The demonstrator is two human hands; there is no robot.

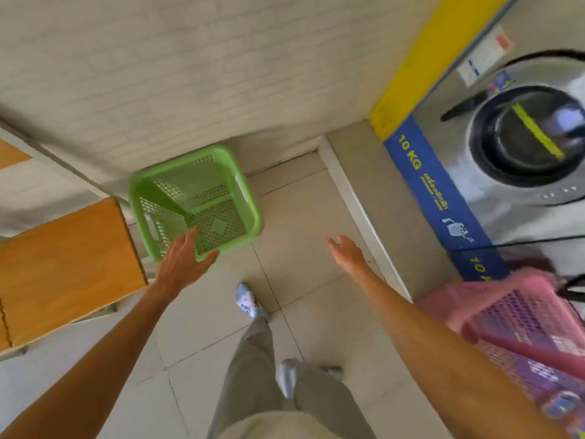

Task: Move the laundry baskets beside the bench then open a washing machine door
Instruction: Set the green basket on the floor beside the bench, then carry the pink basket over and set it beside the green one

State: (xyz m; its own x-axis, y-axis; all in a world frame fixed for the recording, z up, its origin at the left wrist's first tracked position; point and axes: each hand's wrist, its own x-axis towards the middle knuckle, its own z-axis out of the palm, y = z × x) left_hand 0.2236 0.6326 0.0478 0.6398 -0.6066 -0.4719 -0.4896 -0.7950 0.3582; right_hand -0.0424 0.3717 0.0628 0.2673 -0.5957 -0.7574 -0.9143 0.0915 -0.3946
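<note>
An empty green mesh laundry basket [196, 198] stands on the tiled floor against the wall, just right of a wooden bench [63, 267]. My left hand [183, 261] hovers over the basket's near rim, fingers spread, holding nothing. My right hand [346, 250] is stretched out open above the floor, apart from everything. A pink laundry basket [519, 318] sits at the lower right on the raised step in front of the machines. A washing machine [519, 134] with a round glass door, which looks shut, stands at the upper right.
A concrete step [373, 198] with a white edge runs in front of the machines. A blue "10 KG" strip [433, 188] marks the machine base. My legs and socked feet [250, 302] are on the tiles. A white brick wall [190, 74] lies ahead.
</note>
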